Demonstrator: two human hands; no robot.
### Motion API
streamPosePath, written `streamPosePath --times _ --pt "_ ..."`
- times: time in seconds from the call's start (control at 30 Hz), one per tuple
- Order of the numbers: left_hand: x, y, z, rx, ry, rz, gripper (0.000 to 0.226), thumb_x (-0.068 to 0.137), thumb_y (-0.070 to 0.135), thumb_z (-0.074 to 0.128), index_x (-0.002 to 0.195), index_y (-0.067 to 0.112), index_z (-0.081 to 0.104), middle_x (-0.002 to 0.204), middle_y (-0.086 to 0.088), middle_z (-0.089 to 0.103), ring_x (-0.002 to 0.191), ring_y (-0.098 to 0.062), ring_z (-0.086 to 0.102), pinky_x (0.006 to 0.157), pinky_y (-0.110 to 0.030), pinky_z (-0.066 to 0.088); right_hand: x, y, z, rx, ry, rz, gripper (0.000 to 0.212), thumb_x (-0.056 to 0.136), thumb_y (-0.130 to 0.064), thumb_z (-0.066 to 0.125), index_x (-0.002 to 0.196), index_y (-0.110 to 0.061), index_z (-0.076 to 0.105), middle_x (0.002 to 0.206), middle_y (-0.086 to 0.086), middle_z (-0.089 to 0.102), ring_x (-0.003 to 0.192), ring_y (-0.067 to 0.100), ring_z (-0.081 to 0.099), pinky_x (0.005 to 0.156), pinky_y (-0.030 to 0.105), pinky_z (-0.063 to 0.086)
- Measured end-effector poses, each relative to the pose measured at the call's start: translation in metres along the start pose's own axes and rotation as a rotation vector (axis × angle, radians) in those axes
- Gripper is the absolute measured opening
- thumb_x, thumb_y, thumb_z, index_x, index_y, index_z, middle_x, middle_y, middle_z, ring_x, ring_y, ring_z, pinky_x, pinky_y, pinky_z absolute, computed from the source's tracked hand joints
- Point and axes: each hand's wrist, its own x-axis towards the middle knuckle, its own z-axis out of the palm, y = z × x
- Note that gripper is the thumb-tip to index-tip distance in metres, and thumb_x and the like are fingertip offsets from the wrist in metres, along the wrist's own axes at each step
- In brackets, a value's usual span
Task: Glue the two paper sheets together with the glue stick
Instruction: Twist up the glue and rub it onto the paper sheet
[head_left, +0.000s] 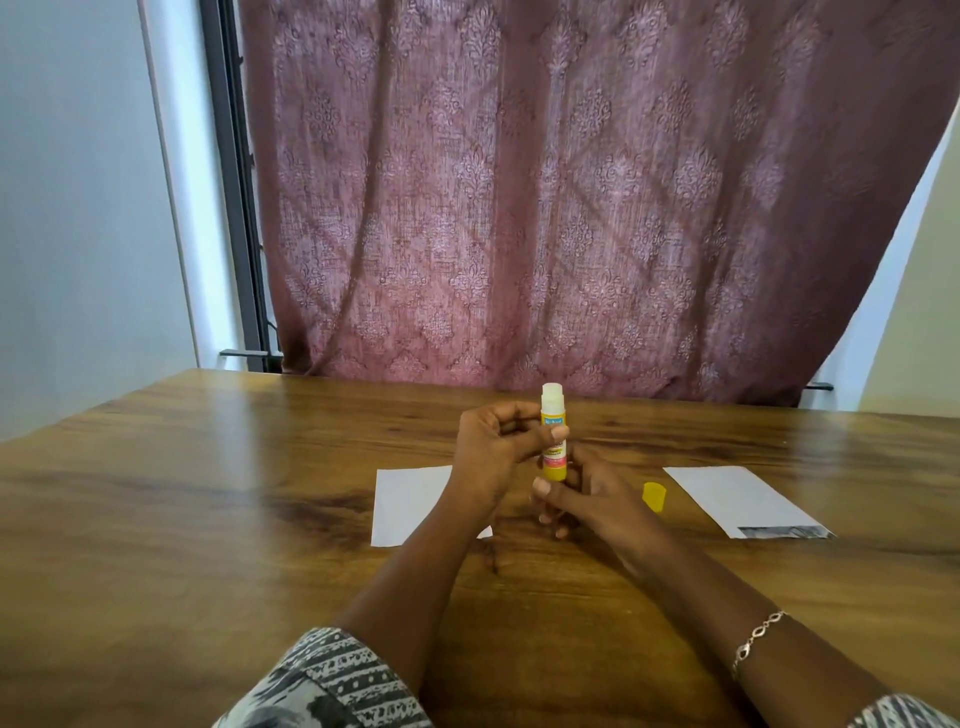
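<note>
1. Glue stick (554, 436): a yellow tube with a printed label, held upright above the wooden table (208, 493), over the gap between the two sheets. The pale glue column shows at the top.
2. Left hand (493, 452): wrapped round the tube's upper body, with the thumb across the label.
3. Right hand (592, 499): fingers curled about the yellow base from below, probably to wind the glue up.
4. Cap (654, 497): yellow and off the stick, lying on the table just right of the right hand.
5. Left paper sheet (410, 504): white and flat, partly hidden under the left wrist.
6. Right paper sheet (737, 499): white and flat, well apart from the first, with a dark printed strip along its near edge.
7. Handling, stick (judged): light, rigid, smooth plastic. Hold it at mid-barrel and keep fingers off the tip, which is soft, will smear, and may snap if wound out too far.
8. Handling, sheets (judged): thin and limp, likely to slide or crease on the polished wood. Pin one flat near an edge while spreading the glue.
9. Sundry: a chain bracelet (756, 642) on the right wrist and a patterned curtain (571, 208) behind.
</note>
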Motion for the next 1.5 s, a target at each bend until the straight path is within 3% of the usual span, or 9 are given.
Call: streamPosePath --times 0.2,0.3,0.4,0.5,0.6,0.9,1.07,1.3,1.5 --pt "0.003 -0.004 -0.001 -0.012 -0.037 0.014 0.015 0.076 -0.001 0.066 0.089 0.005 0.066 0.089 -0.021 0.064 0.078 -0.021 0.062 0.071 -0.022 0.054 0.003 0.0 -0.001 -0.01 0.112 -0.094 0.016 0.083 -0.002 0.058 0.082 -0.017 0.054 0.066 0.002 0.055 0.046 0.003 0.053 0.042 0.017 0.042" --pt "0.004 -0.005 -0.002 -0.053 -0.083 -0.001 0.013 0.08 0.0 0.062 0.088 0.01 0.067 0.078 -0.005 0.073 0.072 -0.013 0.067 0.071 -0.025 0.056 0.001 -0.003 -0.004 0.005 0.054 -0.1 0.008 0.087 -0.004 0.051 0.085 -0.008 0.058 0.067 0.004 0.058 0.05 0.004 0.054 0.045 0.015 0.044" --pt "0.003 -0.006 -0.004 -0.05 -0.087 -0.007 0.013 0.081 0.002 0.062 0.087 0.012 0.068 0.074 0.001 0.074 0.069 -0.018 0.065 0.066 -0.03 0.054 -0.001 -0.002 -0.004 0.061 0.016 -0.091 0.014 0.09 -0.007 0.046 0.086 -0.004 0.059 0.07 0.004 0.061 0.053 0.005 0.056 0.047 0.017 0.044" --pt "0.003 -0.005 -0.004 -0.04 -0.05 0.011 0.014 0.078 0.0 0.064 0.086 0.012 0.068 0.078 -0.003 0.073 0.07 -0.012 0.067 0.068 -0.025 0.055 0.0 -0.001 -0.001 0.049 0.052 -0.084 0.007 0.088 -0.008 0.051 0.092 -0.01 0.057 0.074 0.002 0.059 0.053 0.004 0.056 0.046 0.018 0.044" --pt "0.003 -0.004 -0.004 -0.028 -0.044 0.031 0.015 0.077 -0.001 0.065 0.087 0.01 0.068 0.082 -0.009 0.069 0.07 -0.007 0.067 0.069 -0.02 0.056 0.002 0.001 0.001 0.048 0.095 -0.074 0.017 0.081 -0.006 0.061 0.091 -0.015 0.05 0.073 0.0 0.058 0.052 0.006 0.057 0.045 0.02 0.044" --pt "0.003 -0.006 -0.002 -0.019 -0.088 0.031 0.014 0.078 -0.003 0.063 0.087 0.008 0.067 0.08 -0.008 0.069 0.069 -0.008 0.067 0.07 -0.02 0.056 0.004 0.001 -0.003 0.053 0.175 -0.091 0.018 0.078 0.0 0.063 0.077 -0.01 0.049 0.066 0.003 0.055 0.047 0.003 0.053 0.044 0.018 0.045" --pt "0.004 -0.007 -0.004 -0.015 -0.077 0.024 0.014 0.079 -0.002 0.063 0.087 0.008 0.068 0.071 0.004 0.073 0.07 -0.007 0.068 0.07 -0.02 0.057 0.004 -0.002 -0.006 0.048 0.154 -0.092 0.009 0.081 0.003 0.058 0.089 0.0 0.054 0.071 0.008 0.056 0.045 0.002 0.055 0.046 0.015 0.048" --pt "0.004 -0.005 -0.006 -0.03 -0.038 0.006 0.011 0.081 0.0 0.061 0.086 0.007 0.068 0.07 0.003 0.074 0.067 -0.008 0.068 0.069 -0.02 0.057 0.0 -0.006 -0.003 0.105 0.101 -0.109 0.007 0.084 -0.002 0.054 0.085 -0.007 0.059 0.069 0.01 0.06 0.047 0.007 0.056 0.049 0.019 0.049" --pt "0.002 -0.006 -0.003 0.006 -0.028 -0.035 0.012 0.075 0.001 0.069 0.084 0.009 0.069 0.079 -0.009 0.07 0.07 -0.012 0.066 0.073 -0.025 0.055 0.001 -0.005 0.008 0.024 0.202 -0.171 0.012 0.085 -0.007 0.056 0.08 -0.018 0.061 0.07 0.001 0.06 0.057 0.0 0.056 0.052 0.013 0.047"
